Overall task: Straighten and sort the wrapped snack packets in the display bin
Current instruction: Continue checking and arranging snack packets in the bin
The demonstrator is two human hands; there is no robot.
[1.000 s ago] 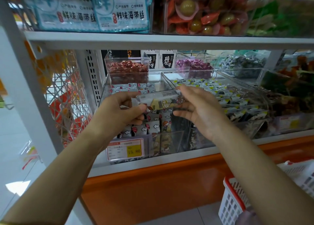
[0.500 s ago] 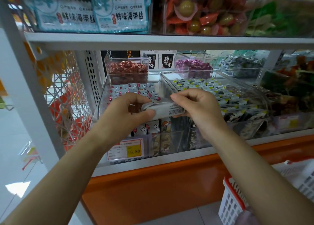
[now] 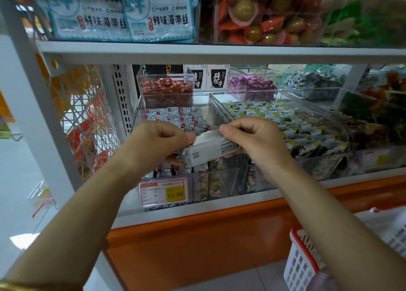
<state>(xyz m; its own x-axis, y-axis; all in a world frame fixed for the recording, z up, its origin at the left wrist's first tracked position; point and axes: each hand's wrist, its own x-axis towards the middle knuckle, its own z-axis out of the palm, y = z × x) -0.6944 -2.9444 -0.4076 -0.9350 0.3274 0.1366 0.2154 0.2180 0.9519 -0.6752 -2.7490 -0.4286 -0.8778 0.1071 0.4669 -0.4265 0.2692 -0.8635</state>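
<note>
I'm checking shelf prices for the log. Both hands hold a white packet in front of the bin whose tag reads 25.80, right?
Not quite: the head view shows the price tag reading 15.80, not 25.80. The rest holds: the left hand and the right hand both hold the white packet in front of the bin.

Left grip (image 3: 158, 143) and right grip (image 3: 257, 141) hold one white snack packet (image 3: 211, 150) over the clear display bin (image 3: 230, 176).
Left grip pinches left end, right grip the upper right edge; packet tilted, small print facing camera. Cloud-print packets (image 3: 186, 120) lie in bin; price tag (image 3: 163, 191) reads 15.80; white basket (image 3: 301, 262) lower right.
</note>
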